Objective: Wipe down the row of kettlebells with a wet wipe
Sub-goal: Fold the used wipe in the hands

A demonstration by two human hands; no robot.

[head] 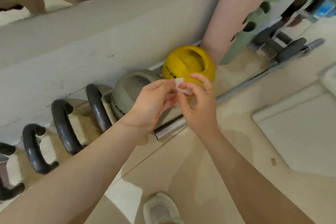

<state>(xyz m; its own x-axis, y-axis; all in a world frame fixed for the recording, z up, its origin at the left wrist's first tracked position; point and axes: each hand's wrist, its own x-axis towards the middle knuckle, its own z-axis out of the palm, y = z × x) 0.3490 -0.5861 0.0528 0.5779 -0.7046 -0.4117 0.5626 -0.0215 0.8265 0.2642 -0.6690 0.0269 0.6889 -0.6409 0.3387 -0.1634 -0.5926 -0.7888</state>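
Head view looks down on both hands meeting above the kettlebell row: the left hand point(152, 103) and right hand point(196, 103) each pinch a small white wet wipe point(181, 86) between fingertips, just in front of the yellow kettlebell point(187, 63), grey kettlebell point(127, 92) beside it.

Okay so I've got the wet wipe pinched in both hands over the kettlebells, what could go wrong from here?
The wet wipe looks bunched small between your left hand and right hand, so it may cover little surface unless unfolded. It is pinched only by fingertips, so it might slip onto the floor. The yellow kettlebell and grey kettlebell sit close together, so facing sides could get missed.
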